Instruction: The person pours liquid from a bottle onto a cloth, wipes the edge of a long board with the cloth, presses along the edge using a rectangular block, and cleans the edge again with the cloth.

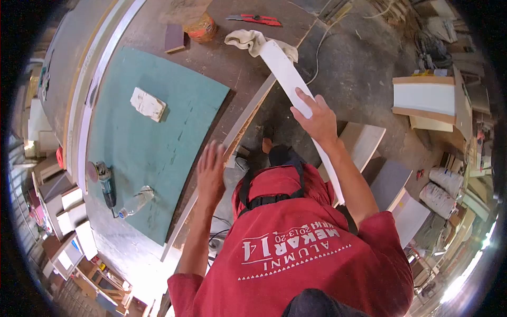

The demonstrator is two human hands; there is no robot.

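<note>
My right hand point(318, 119) is closed around a long white board strip point(281, 64). The strip slants from the bench's edge down past my right forearm, its far end over a crumpled beige cloth point(248, 41). My left hand point(211, 166) holds nothing. Its fingers are stretched out and slightly blurred, close to the edge of the workbench point(240, 121); whether it touches the edge I cannot tell. Left of it, a teal sheet point(174, 127) covers much of the bench. On that sheet rests a white block point(148, 104) with worn patches.
An angle grinder point(106, 185) and a clear plastic bottle point(138, 201) lie at the sheet's near left. A red utility knife point(256, 20), a brown block point(175, 38) and an orange can point(200, 27) are at the bench's far end. Boards point(364, 142) stand on my right.
</note>
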